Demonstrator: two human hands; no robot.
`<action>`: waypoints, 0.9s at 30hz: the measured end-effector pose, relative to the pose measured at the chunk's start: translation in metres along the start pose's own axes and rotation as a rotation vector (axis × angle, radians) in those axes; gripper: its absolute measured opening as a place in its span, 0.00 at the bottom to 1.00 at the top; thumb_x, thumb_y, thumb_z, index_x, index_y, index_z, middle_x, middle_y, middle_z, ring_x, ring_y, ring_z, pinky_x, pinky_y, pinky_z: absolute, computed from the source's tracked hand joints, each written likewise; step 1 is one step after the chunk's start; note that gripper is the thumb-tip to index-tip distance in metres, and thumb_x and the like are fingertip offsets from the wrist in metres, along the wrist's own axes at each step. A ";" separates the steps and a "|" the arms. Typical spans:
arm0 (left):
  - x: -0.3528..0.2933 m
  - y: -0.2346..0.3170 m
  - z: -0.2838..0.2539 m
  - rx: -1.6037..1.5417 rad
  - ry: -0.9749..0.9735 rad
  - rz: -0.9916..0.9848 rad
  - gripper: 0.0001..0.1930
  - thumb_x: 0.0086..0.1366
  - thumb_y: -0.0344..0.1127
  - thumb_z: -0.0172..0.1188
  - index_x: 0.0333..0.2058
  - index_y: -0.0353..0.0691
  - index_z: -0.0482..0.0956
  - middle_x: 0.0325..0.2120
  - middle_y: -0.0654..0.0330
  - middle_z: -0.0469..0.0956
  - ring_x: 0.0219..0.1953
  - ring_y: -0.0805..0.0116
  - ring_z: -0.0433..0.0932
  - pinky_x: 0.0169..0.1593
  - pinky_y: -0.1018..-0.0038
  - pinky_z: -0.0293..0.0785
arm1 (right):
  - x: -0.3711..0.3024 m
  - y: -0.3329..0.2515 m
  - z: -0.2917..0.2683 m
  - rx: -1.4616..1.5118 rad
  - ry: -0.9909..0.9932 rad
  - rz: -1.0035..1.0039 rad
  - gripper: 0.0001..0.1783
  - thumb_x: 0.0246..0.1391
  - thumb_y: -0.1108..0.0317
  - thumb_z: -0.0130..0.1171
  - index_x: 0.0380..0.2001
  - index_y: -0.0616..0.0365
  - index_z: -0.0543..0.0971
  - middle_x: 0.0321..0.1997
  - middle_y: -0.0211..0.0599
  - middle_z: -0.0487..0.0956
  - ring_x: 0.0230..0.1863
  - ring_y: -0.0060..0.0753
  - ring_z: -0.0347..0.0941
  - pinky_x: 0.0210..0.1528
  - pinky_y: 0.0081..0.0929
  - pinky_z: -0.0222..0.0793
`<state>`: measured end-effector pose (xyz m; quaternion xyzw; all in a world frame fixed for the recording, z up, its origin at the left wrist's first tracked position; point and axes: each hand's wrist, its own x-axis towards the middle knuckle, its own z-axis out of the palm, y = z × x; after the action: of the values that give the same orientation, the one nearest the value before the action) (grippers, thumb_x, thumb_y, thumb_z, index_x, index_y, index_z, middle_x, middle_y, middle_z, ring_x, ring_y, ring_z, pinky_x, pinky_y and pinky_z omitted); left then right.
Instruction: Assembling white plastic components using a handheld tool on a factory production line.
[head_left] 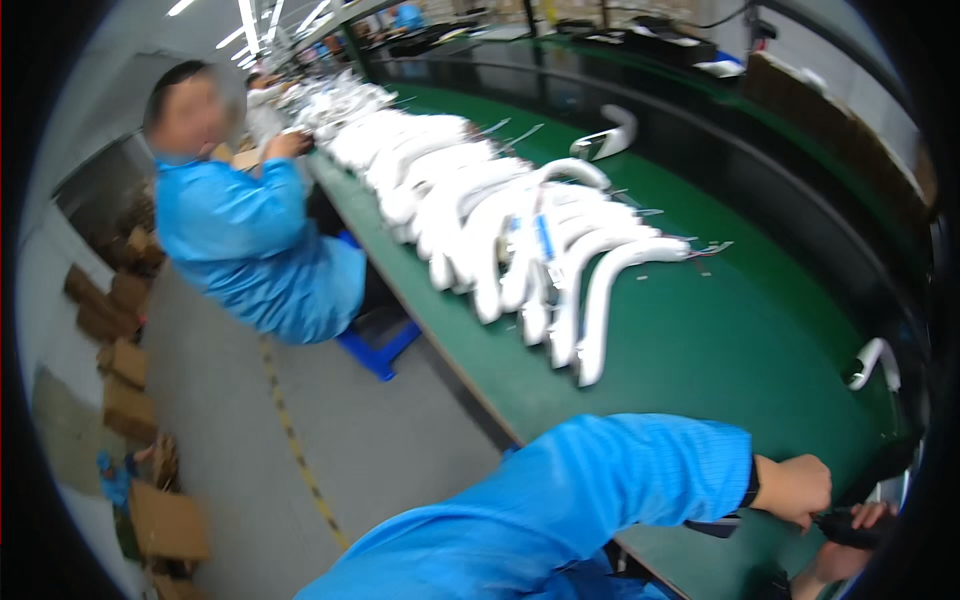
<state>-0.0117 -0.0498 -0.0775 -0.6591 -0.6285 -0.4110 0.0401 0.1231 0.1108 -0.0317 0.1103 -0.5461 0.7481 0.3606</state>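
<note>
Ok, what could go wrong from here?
The left sleeve appears close to the nearest white parts, so it might nudge them. Those parts lie crowded, some overlapping, with wires sticking out, so lifting one could snag another. The left hand and right hand meet at a black item; if the grip slipped, it might drop.

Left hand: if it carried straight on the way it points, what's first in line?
Probably the black object gripped in the right hand; its near end sits right by the fingers of the left hand. Depth is unclear there, so I can't tell whether they touch.
</note>
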 end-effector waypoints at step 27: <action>-0.014 -0.019 0.002 -0.080 -0.072 -0.019 0.14 0.42 0.46 0.67 0.21 0.41 0.81 0.20 0.58 0.78 0.31 0.55 0.77 0.35 0.62 0.73 | 0.003 0.032 0.028 -0.040 0.012 -0.002 0.33 0.55 0.43 0.51 0.51 0.60 0.61 0.31 0.30 0.63 0.30 0.21 0.60 0.39 0.21 0.59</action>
<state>-0.0253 -0.0559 -0.0952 -0.6685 -0.6189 -0.4122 -0.0128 0.0937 0.0821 -0.0432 0.0991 -0.5587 0.7371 0.3670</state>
